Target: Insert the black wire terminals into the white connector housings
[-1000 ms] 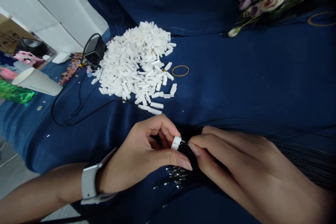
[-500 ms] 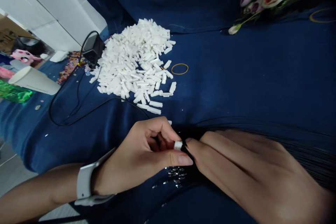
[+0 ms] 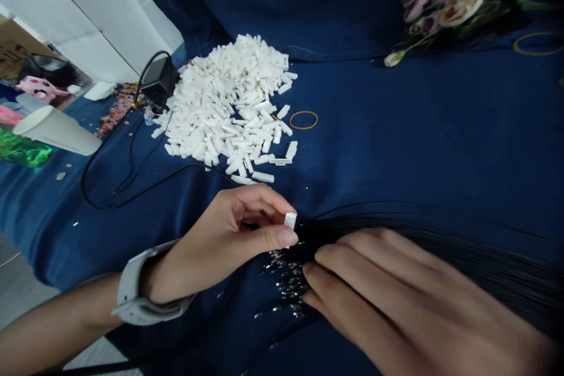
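In the head view, my left hand [image 3: 238, 232] pinches a small white connector housing [image 3: 290, 220] between thumb and forefinger, its narrow ribbed side facing up. Beside it, my right hand [image 3: 392, 288] reaches over a bundle of thin black wires [image 3: 458, 247]. Its fingertips, slightly apart, rest among the wires close to their shiny metal terminals [image 3: 291, 285]. The right palm is turned away, and no wire shows clearly between the fingers.
A large heap of white connector housings [image 3: 224, 100] lies on the blue cloth [image 3: 396, 135]. Around it are a rubber band [image 3: 304, 120], a black power adapter [image 3: 159, 79] with its cable, a tipped paper cup [image 3: 61, 129] and artificial flowers [image 3: 460, 7].
My hands have drawn apart. My left hand has moved up and left with the connector housing, now tilted upright. My right hand has come away from it, down to the terminals.
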`<act>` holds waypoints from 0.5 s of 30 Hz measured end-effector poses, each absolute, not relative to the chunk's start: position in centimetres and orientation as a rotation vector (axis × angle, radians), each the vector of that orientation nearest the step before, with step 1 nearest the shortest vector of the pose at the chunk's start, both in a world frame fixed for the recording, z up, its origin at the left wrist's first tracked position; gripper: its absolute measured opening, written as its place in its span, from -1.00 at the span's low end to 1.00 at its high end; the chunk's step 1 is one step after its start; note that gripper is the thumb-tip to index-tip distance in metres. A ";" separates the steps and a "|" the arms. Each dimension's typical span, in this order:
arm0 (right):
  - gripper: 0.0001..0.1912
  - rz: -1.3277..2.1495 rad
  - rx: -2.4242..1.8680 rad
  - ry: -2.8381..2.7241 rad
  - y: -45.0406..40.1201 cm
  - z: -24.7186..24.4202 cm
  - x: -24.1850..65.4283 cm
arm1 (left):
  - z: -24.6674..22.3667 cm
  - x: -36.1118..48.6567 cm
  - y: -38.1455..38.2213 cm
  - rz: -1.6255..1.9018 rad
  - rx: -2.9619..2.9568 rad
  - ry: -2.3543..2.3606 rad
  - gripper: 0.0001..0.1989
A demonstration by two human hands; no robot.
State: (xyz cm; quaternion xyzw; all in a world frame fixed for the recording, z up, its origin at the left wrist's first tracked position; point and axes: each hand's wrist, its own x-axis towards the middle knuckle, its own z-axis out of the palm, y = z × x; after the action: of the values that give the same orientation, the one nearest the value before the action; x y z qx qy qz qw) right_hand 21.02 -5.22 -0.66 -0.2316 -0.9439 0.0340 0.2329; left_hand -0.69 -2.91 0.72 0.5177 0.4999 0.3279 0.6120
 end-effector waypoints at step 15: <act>-0.75 0.120 -0.879 -2.442 -4.3 -2.0 21.6 | 0.7 -0.8 -2.8 0.718 1.190 1.143 -0.91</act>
State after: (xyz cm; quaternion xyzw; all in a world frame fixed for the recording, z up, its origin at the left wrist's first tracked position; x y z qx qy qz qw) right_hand 21.65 -4.30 -1.97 -0.3258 -0.9055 0.0444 0.2683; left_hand -0.77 -2.83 0.69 0.5179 0.4974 0.3125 0.6219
